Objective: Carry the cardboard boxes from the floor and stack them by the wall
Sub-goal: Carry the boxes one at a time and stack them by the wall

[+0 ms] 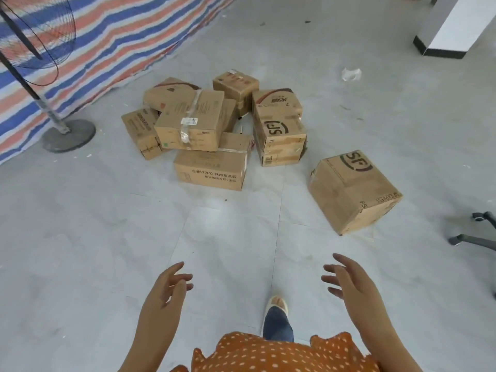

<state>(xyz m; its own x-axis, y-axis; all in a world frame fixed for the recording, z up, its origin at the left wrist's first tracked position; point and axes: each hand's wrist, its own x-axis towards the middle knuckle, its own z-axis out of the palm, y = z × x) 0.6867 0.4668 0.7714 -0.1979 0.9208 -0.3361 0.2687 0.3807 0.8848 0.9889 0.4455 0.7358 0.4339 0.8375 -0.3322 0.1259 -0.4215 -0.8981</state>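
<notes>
Several brown cardboard boxes lie in a loose pile [212, 130] on the grey tiled floor ahead of me. One taped box [190, 124] rests tilted on top of the others, and a low box with printed text [212, 167] sits at the front. A separate box marked SF [351, 191] lies tilted on its own to the right. My left hand [169, 288] and my right hand [349, 280] hang empty in front of me, fingers relaxed and spread, well short of the boxes.
A standing fan with a round base [68, 134] is at the left, in front of a striped tarp [112, 36] that runs along the back left. A white pillar with dark skirting [453, 30] stands far right. Office chair legs [475, 237] poke in at the right edge.
</notes>
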